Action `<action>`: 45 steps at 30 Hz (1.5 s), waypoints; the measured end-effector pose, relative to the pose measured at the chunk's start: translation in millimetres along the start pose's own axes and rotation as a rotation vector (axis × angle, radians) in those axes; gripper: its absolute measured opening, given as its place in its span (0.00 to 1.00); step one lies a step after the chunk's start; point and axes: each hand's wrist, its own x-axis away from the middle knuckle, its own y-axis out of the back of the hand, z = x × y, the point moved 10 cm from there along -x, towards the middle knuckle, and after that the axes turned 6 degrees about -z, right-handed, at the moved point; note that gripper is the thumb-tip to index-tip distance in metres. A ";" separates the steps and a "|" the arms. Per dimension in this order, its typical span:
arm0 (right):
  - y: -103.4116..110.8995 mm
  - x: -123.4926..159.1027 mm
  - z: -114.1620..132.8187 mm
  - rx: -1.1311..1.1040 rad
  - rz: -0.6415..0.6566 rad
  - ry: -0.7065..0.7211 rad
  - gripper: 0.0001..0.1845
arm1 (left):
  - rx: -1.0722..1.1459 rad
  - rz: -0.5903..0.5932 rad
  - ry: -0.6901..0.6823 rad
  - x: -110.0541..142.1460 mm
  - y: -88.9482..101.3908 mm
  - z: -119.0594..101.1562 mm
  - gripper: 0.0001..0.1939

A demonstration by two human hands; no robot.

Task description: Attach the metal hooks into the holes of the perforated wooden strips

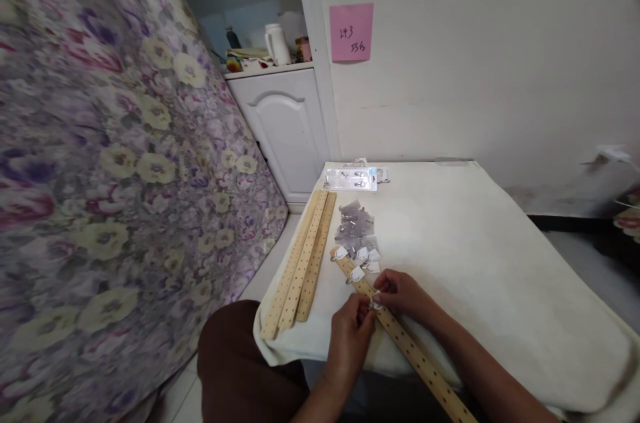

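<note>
A long wooden strip with rows of holes lies slantwise and runs past the front edge of the table. My left hand is closed in a pinch at its left side, and my right hand pinches from the right. Between my fingertips, over the strip, is a small metal ring with a white tag; the fingers partly cover it. Two more white tags with metal rings sit on the strip, one near its far end and one closer to my hands. Loose white tags lie beside it.
Several more wooden strips lie along the table's left edge. Small clear packets are heaped beyond my hands. A clear package with metal pieces is at the back. A floral curtain hangs on the left; a white cloth covers the table.
</note>
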 end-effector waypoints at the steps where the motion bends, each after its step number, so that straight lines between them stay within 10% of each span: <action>1: -0.5 0.5 0.0 -0.017 0.010 -0.005 0.09 | 0.006 0.001 0.003 -0.1 -0.4 1.1 0.04; 45: 1.8 1.1 6.9 0.141 -0.078 0.061 0.07 | 0.103 0.054 0.055 0.2 -5.1 10.2 0.07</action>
